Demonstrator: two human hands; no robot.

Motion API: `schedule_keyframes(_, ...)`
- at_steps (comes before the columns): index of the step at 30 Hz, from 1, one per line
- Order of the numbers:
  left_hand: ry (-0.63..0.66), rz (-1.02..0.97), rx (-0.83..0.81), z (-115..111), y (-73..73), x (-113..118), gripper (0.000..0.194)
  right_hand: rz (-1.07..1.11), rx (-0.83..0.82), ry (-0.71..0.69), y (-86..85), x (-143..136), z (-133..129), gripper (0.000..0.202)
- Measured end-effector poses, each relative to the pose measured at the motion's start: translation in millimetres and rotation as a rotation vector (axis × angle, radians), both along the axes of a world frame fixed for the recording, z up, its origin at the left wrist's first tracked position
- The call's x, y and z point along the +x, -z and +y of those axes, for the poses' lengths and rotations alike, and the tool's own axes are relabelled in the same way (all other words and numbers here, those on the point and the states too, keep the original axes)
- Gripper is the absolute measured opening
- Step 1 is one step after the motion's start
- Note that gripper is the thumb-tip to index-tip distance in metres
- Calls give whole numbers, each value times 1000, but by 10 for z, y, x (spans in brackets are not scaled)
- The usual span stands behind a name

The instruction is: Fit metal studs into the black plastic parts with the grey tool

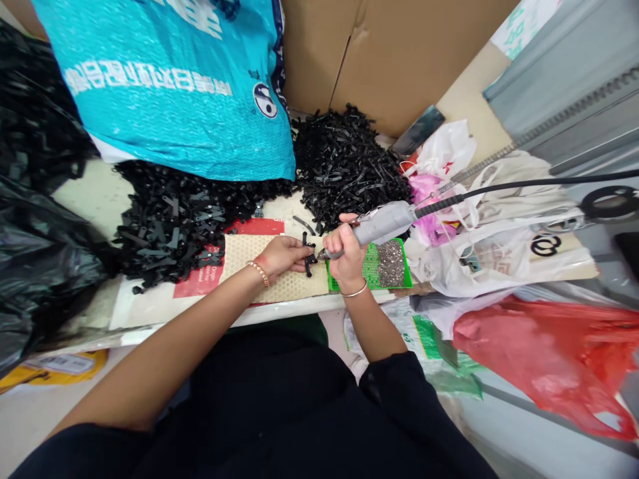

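Screwdriver (384, 223), grey & prob. powered, is closed in your right grip (347, 256), fingers wrapped round the body nr its front end. Holding it that far fwd prob. gives you finer control of the tip, which points left at the black plastic part (309, 256); can't tell if the two touch. That part is pinched in the fingertips of your left grip (279, 259), over the right side of the beige dotted pad (249, 259). Looks like you've got it by one side only, so the side facing the driver is free & your fingers sit clear of the tip

Pad lies over a red printed sheet (192, 287) on the counter (124, 309), right in front of you, prob. as cushioning & to stop small stuff sliding. Green tray (370, 269) is just right of the pad, under/beside your right wrist, w/ small metal pieces (392, 263) gathered in its right half, prob. there b/c it's a short reach for that hand

Left heap (170, 233) of black pieces is near your left forearm, rear heap (344, 159) is behind the pad & tray, so both are within arm's reach w/o crowding the pad. Black cable (524, 183) leaves the driver's back end to the right, w/ a coil spring (549, 126) slanting up nearby, prob. so neither crosses the pad
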State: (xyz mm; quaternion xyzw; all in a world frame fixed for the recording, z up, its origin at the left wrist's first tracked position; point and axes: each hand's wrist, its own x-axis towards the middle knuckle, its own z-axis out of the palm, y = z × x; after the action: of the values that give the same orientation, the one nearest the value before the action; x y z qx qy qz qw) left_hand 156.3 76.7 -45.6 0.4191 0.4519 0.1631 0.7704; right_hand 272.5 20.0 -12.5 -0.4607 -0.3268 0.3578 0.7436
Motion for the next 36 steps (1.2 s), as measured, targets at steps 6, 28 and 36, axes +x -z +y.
schedule_keyframes(6,2,10,-2,-3,-5,2,27,8,9,2,17,-12,7,33)
schedule_keyframes(28,-8,2,-11,-11,-15,2,31,-20,1,22,39,-13,-20,34)
schedule_keyframes(36,3,11,-5,-6,-8,5,32,-38,-24,19,44,-26,-31,33)
